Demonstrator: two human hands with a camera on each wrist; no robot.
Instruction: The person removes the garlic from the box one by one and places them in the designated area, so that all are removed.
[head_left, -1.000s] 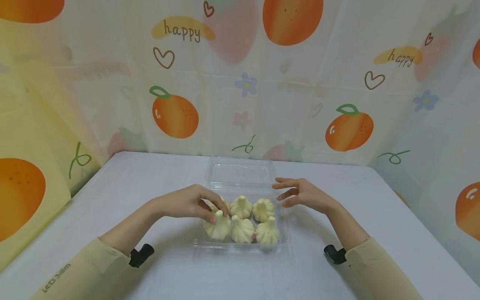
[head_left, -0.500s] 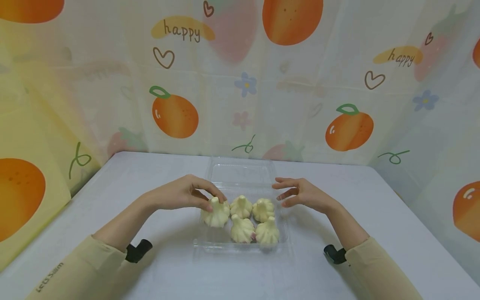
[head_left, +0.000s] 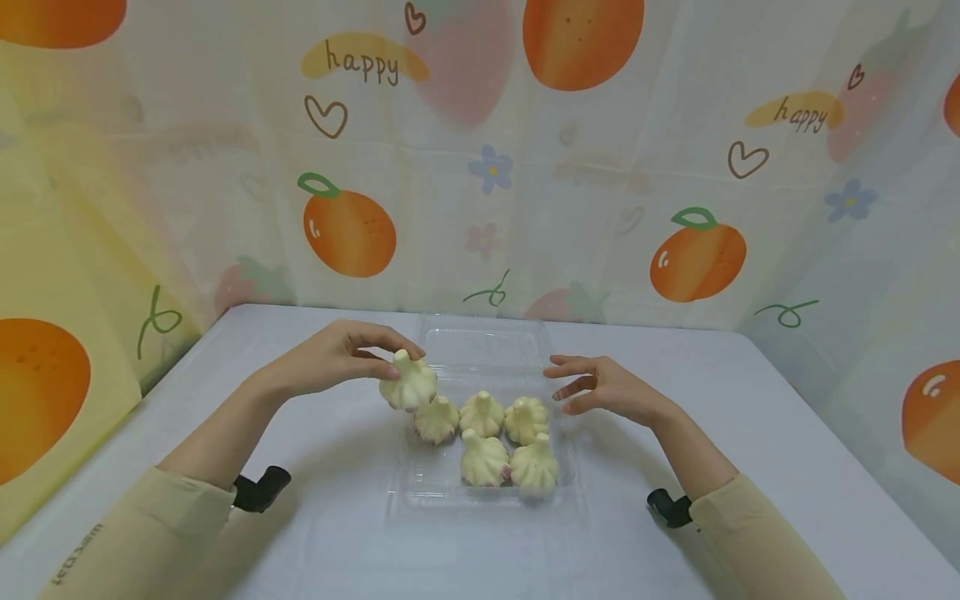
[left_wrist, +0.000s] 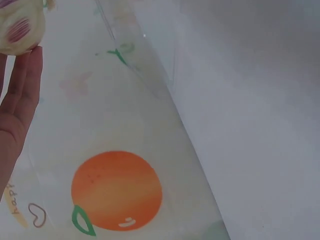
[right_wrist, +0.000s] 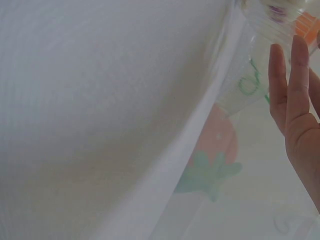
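Observation:
My left hand [head_left: 337,357] pinches a garlic bulb [head_left: 409,383] by its top, holding it raised over the back left of a clear plastic box [head_left: 431,492]. In the left wrist view the fingers [left_wrist: 29,75] touch the bulb [left_wrist: 22,27], whose underside has purplish streaks. Inside the box sit several more garlic bulbs [head_left: 482,414], three in the back row and two at the front middle and right. My right hand [head_left: 607,390] hovers beside the box's right side with fingers loosely extended and nothing held; the right wrist view also shows this hand [right_wrist: 300,110] near the box wall.
The box's hinged clear lid [head_left: 483,343] lies folded back toward the rear. Everything stands on a white table [head_left: 315,533]. A fruit-printed curtain [head_left: 570,208] hangs right behind the table and along its sides.
My left hand has lifted the front-left garlic bulb out of its place and carried it up and to the left, uncovering the back-left bulb. The right hand has stayed still.

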